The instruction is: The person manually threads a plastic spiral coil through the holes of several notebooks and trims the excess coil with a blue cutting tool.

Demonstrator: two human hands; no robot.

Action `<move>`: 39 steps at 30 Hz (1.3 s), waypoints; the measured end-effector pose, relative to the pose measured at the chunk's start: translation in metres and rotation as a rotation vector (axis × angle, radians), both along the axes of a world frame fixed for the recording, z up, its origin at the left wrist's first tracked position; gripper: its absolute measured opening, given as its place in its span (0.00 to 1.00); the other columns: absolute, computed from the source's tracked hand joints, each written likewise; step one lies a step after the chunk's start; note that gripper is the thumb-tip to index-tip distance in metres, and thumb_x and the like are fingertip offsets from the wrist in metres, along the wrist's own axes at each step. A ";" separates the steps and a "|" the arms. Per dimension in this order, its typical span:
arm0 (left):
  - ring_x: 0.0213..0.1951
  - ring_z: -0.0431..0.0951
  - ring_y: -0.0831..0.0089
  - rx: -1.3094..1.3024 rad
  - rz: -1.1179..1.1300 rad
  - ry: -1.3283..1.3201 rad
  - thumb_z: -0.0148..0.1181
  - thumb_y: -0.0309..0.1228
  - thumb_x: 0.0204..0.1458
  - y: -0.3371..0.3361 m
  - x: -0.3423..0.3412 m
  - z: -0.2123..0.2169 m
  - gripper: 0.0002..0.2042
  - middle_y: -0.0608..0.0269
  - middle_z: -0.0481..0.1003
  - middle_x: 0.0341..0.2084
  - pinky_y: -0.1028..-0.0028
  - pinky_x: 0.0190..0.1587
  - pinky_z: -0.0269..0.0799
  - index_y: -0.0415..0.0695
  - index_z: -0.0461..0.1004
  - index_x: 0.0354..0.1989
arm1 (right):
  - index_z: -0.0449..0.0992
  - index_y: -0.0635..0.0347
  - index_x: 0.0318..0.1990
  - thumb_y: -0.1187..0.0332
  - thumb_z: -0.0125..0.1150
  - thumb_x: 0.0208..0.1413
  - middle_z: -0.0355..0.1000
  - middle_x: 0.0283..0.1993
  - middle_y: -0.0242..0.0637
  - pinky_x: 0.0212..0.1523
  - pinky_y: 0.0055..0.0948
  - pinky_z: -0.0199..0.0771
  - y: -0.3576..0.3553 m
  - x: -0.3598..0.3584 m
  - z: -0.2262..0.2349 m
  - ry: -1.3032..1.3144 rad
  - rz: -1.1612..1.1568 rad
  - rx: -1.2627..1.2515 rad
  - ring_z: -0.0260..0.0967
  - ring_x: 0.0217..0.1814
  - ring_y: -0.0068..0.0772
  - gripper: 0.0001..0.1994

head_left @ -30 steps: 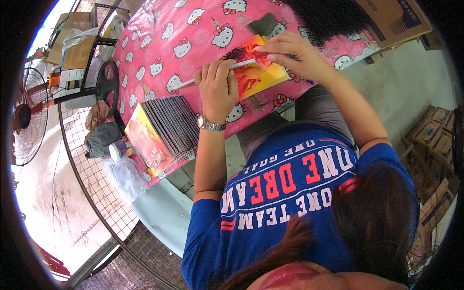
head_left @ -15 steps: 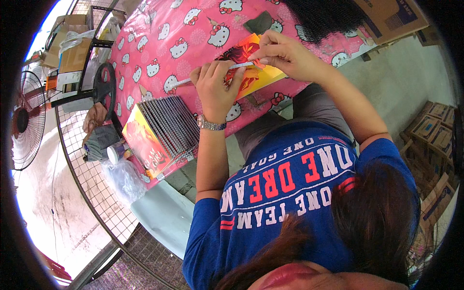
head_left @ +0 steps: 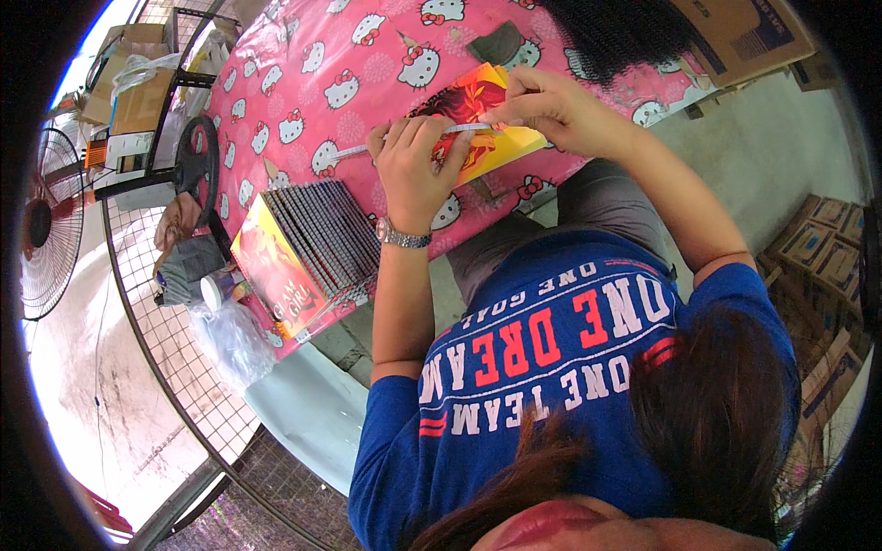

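A notebook (head_left: 511,147) with a yellow-and-red picture cover lies near the table's front edge, under my hands. A thin pale strip (head_left: 351,151) crosses above its cover and sticks out to the left; whether it is a binding coil I cannot tell. My left hand (head_left: 413,161), with a metal watch on the wrist, is closed around the strip, thumb towards me. My right hand (head_left: 551,110) is pinched at the strip's right end, and the fingertips hide what they grip. Left of my left forearm stands a stack of spiral notebooks (head_left: 322,230) with similar covers.
The table has a pink cartoon-print cover (head_left: 285,87). A heap of black coils (head_left: 616,37) lies at the far right beside a cardboard box (head_left: 744,32). A dark scrap (head_left: 494,46) lies beyond the notebook. A fan (head_left: 50,220) stands at left; boxes (head_left: 818,248) are stacked on the right.
My right hand has shifted slightly to the right along the strip. My left hand keeps its grip and has moved barely to the right. The stack stays put.
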State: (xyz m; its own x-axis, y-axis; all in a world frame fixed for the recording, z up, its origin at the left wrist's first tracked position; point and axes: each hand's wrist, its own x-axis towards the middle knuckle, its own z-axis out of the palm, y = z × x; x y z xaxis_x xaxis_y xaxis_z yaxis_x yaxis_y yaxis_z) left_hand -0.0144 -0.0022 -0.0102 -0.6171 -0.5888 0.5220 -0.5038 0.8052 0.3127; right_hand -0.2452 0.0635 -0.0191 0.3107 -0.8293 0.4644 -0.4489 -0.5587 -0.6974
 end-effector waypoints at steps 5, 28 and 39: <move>0.38 0.75 0.67 -0.058 0.018 -0.027 0.64 0.37 0.47 0.004 -0.011 -0.001 0.09 0.66 0.77 0.30 0.62 0.48 0.59 0.49 0.75 0.35 | 0.72 0.55 0.57 0.69 0.53 0.63 0.62 0.33 0.35 0.33 0.23 0.63 0.009 0.012 0.007 -0.409 -0.012 0.736 0.62 0.31 0.27 0.16; 0.57 0.64 0.54 0.018 0.150 -0.077 0.67 0.41 0.45 0.019 -0.014 -0.003 0.17 0.63 0.73 0.41 0.47 0.60 0.49 0.50 0.73 0.41 | 0.74 0.62 0.50 0.48 0.64 0.45 0.72 0.48 0.51 0.51 0.41 0.70 -0.144 -0.033 -0.098 0.614 -0.561 0.466 0.70 0.51 0.50 0.29; 0.45 0.66 0.56 0.036 0.051 0.024 0.74 0.39 0.33 0.022 -0.020 -0.009 0.19 0.60 0.70 0.33 0.56 0.53 0.57 0.44 0.75 0.31 | 0.75 0.63 0.46 0.55 0.64 0.47 0.68 0.45 0.34 0.50 0.27 0.64 -0.033 -0.030 0.001 -0.434 0.427 0.793 0.65 0.49 0.27 0.23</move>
